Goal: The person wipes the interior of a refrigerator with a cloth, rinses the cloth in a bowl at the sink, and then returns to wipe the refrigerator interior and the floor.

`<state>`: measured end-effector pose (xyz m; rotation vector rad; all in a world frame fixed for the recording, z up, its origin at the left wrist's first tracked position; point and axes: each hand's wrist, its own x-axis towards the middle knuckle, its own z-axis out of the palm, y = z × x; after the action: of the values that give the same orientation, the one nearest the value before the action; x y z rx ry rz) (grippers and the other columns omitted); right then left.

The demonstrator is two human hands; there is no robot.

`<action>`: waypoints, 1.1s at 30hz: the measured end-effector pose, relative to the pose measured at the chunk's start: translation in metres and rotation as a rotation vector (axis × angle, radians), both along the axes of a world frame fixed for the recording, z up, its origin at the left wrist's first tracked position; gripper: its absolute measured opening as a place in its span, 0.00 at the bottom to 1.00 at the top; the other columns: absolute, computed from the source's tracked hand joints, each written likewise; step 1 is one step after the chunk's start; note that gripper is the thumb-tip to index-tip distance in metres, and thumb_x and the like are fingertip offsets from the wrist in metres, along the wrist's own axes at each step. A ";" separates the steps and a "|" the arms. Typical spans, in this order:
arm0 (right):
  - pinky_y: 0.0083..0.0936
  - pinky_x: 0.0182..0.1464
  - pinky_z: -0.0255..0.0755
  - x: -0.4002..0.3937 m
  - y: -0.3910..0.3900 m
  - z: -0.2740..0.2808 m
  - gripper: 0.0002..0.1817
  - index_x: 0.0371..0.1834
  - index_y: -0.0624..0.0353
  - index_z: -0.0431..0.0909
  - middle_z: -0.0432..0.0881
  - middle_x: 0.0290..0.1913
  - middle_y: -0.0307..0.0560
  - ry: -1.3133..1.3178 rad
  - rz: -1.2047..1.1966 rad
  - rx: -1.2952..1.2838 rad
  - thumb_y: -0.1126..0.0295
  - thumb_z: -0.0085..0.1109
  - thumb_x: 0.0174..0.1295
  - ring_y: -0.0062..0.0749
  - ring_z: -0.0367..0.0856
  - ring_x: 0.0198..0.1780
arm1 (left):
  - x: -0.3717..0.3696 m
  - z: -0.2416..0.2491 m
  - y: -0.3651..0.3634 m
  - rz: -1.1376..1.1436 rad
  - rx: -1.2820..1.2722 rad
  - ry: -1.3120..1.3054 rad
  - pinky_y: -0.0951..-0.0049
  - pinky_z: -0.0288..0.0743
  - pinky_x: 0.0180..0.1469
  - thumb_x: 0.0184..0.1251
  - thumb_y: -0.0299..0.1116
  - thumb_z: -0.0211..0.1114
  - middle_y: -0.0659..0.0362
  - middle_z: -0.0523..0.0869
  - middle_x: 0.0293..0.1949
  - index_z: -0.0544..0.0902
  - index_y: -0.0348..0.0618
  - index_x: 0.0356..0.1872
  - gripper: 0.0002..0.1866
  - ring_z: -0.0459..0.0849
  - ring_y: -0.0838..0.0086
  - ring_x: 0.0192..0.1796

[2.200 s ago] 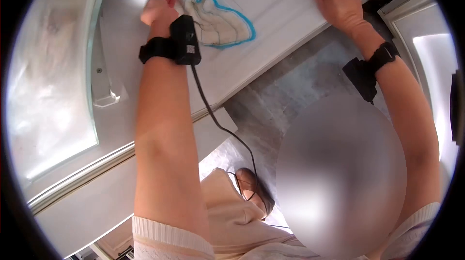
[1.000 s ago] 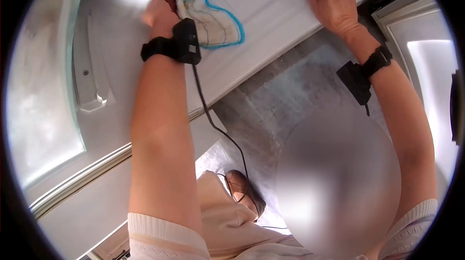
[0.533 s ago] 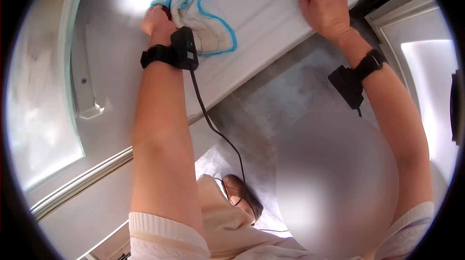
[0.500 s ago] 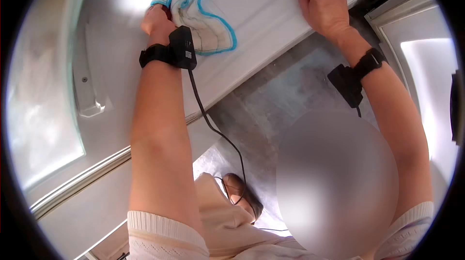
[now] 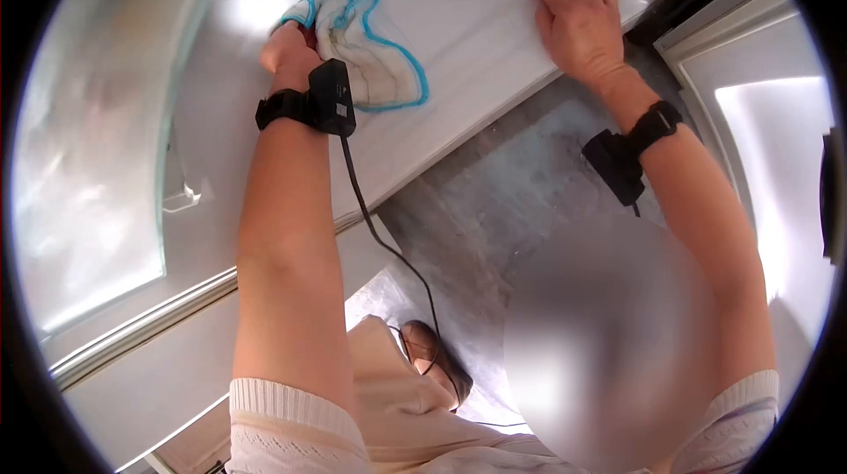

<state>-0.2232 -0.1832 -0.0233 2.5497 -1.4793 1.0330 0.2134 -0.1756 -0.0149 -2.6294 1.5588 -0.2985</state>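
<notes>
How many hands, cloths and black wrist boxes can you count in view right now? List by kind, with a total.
Hands: 2 (left hand, right hand)
Blue-edged cloth: 1
Black wrist boxes: 2 (left box, right box)
Total: 5

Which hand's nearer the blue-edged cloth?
Left. The left hand is at the left end of the blue-edged cloth, touching it; the right hand is well apart, off to the cloth's right by the edge of the white surface.

a hand could pass between cloth (image 5: pixel 375 63) and right hand (image 5: pixel 578 24); left forearm (image 5: pixel 287 244) blocks the cloth's near-left side.
</notes>
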 end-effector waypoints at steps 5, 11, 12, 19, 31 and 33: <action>0.34 0.54 0.62 0.001 -0.001 0.003 0.11 0.41 0.48 0.79 0.79 0.48 0.29 0.010 -0.011 0.001 0.69 0.54 0.54 0.30 0.72 0.55 | -0.034 0.037 0.002 -0.143 -0.090 0.042 0.68 0.76 0.42 0.61 0.39 0.61 0.61 0.84 0.45 0.80 0.51 0.45 0.13 0.83 0.67 0.45; 0.33 0.53 0.62 -0.001 0.000 0.003 0.10 0.40 0.48 0.79 0.79 0.48 0.28 -0.010 0.005 -0.036 0.70 0.54 0.54 0.30 0.72 0.54 | -0.070 0.047 0.011 0.024 0.283 -0.063 0.69 0.76 0.48 0.47 0.39 0.69 0.61 0.82 0.49 0.80 0.52 0.45 0.21 0.80 0.67 0.52; 0.33 0.53 0.62 0.001 0.000 0.003 0.10 0.40 0.48 0.79 0.79 0.47 0.29 -0.012 0.007 -0.012 0.70 0.54 0.54 0.30 0.72 0.54 | -0.060 0.048 0.011 0.022 0.284 -0.069 0.69 0.76 0.48 0.47 0.39 0.69 0.61 0.82 0.49 0.80 0.52 0.45 0.21 0.80 0.67 0.52; 0.34 0.53 0.62 -0.002 -0.004 0.001 0.10 0.39 0.49 0.79 0.79 0.46 0.28 -0.024 0.009 -0.044 0.70 0.54 0.53 0.29 0.72 0.53 | -0.055 0.081 0.005 -0.161 -0.094 0.257 0.69 0.75 0.44 0.56 0.29 0.60 0.61 0.85 0.41 0.81 0.50 0.40 0.10 0.82 0.68 0.48; 0.34 0.53 0.62 -0.005 -0.004 -0.002 0.10 0.40 0.47 0.79 0.79 0.46 0.28 -0.006 -0.025 -0.042 0.70 0.54 0.53 0.29 0.72 0.53 | -0.035 0.046 -0.006 -0.143 -0.070 0.227 0.72 0.76 0.44 0.60 0.32 0.60 0.61 0.84 0.44 0.82 0.50 0.42 0.09 0.83 0.67 0.45; 0.34 0.53 0.62 -0.004 -0.005 -0.001 0.11 0.40 0.47 0.79 0.79 0.47 0.28 -0.014 -0.011 -0.040 0.70 0.54 0.53 0.29 0.72 0.53 | -0.086 0.077 0.004 -0.069 0.095 0.061 0.71 0.76 0.45 0.60 0.33 0.60 0.62 0.84 0.44 0.81 0.51 0.42 0.10 0.82 0.67 0.47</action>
<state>-0.2273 -0.1877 -0.0245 2.5103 -1.4590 1.0696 0.1278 -0.1715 0.0623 -2.5402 1.6408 -0.1457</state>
